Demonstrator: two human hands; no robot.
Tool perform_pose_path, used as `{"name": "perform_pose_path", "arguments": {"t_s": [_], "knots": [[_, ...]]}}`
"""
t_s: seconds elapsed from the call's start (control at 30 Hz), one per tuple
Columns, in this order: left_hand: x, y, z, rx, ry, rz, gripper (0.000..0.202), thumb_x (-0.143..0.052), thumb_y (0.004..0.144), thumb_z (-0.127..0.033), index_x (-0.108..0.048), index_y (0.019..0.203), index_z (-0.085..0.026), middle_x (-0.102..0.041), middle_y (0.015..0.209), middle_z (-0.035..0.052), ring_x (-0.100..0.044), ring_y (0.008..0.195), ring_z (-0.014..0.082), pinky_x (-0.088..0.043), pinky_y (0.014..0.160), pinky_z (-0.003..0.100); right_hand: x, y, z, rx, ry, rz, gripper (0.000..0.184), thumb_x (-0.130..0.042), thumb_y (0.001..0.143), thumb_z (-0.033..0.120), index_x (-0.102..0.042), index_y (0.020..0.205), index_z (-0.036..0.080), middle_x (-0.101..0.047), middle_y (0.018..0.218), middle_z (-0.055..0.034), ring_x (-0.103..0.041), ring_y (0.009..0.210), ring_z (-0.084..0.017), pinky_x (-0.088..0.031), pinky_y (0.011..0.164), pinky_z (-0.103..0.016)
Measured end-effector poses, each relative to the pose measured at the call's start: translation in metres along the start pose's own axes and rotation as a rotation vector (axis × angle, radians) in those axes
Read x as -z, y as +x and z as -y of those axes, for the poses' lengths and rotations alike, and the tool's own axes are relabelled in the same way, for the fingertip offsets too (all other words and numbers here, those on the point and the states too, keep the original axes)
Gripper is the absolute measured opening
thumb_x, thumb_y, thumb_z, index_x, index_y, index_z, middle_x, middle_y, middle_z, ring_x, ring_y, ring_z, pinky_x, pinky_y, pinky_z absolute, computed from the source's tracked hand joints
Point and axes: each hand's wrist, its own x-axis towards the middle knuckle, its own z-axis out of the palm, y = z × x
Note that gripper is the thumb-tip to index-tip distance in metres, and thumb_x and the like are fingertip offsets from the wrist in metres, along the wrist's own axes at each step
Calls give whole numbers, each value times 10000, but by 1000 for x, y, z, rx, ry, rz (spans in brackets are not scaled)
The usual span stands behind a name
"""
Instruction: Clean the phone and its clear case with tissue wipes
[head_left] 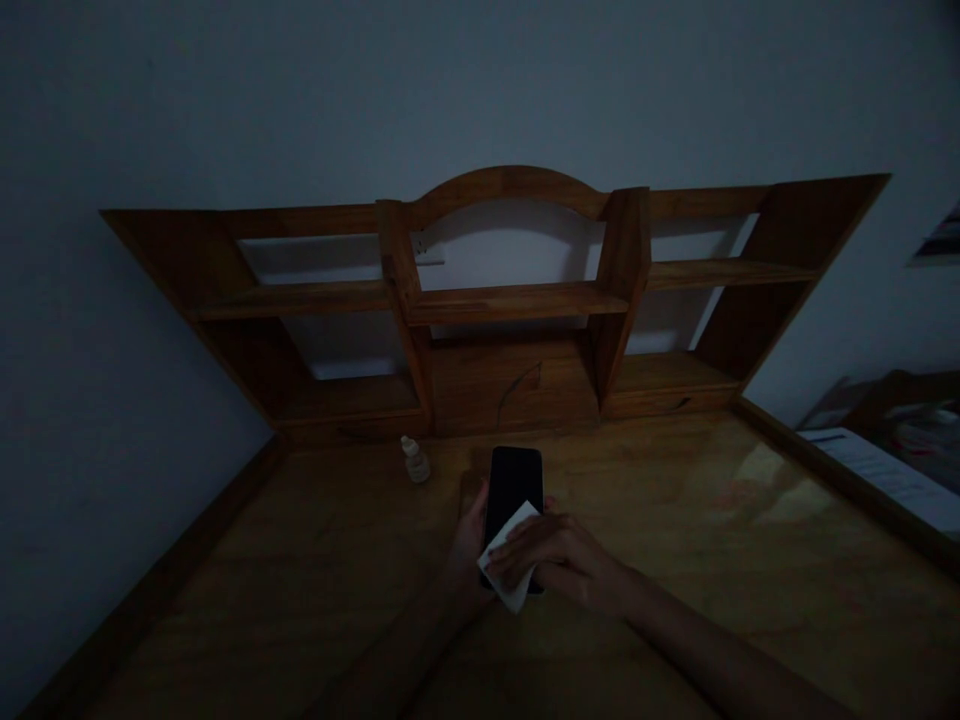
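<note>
Left hand [470,537], half-hidden behind a phone [514,482] partly under white wipe [517,519].

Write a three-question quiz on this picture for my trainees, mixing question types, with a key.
1. Short answer: what lies between the right hand and the phone?
2. True or false: the left hand is holding the phone.
3. Where does the small bottle stand in the picture? A) left of the phone B) right of the phone C) on a shelf

Key: 1. a white cloth or tissue; 2. true; 3. A
</note>
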Motion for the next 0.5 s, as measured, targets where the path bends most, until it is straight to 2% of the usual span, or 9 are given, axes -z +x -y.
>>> {"name": "perform_pose_path", "arguments": {"t_s": [0.13, 0.27, 0.4, 0.5], "knots": [[-3, -2, 0, 25, 54, 40, 526, -484, 919, -568, -631, 669, -129, -602, 527, 38, -553, 458, 139, -381, 471, 245, 1, -4, -4, -60, 76, 13, 540, -322, 1043, 485, -754, 934, 180, -773, 900, -71, -729, 869, -188, -520, 886, -336], [-5, -4, 0, 8, 29, 1, 477, -508, 923, -533, -630, 698, -131, -606, 568, 21, -542, 488, 120, -374, 514, 242, 4, -6, -5, -46, -53, -16, 576, -280, 1044, 441, -694, 740, 180, -705, 693, -42, -675, 669, -158, -511, 759, -307], [-4, -2, 2, -52, 51, -84, 419, -574, 896, -508, -587, 684, -147, -566, 565, -1, -505, 484, 107, -355, 516, 240, 8, -7, -4, 11, -369, -101, 436, -351, 974, 293, -551, 599, 196, -557, 552, -14, -538, 528, -152, -440, 608, -308], [1, 4, 5, -81, 39, -76, 429, -571, 898, -506, -550, 645, -160, -536, 543, -14, -473, 468, 90, -353, 514, 231, 11, -9, -4, 130, -503, -197, 313, -399, 903, 235, -534, 623, 202, -516, 527, -5, -484, 489, -159, -395, 563, -322]]}}
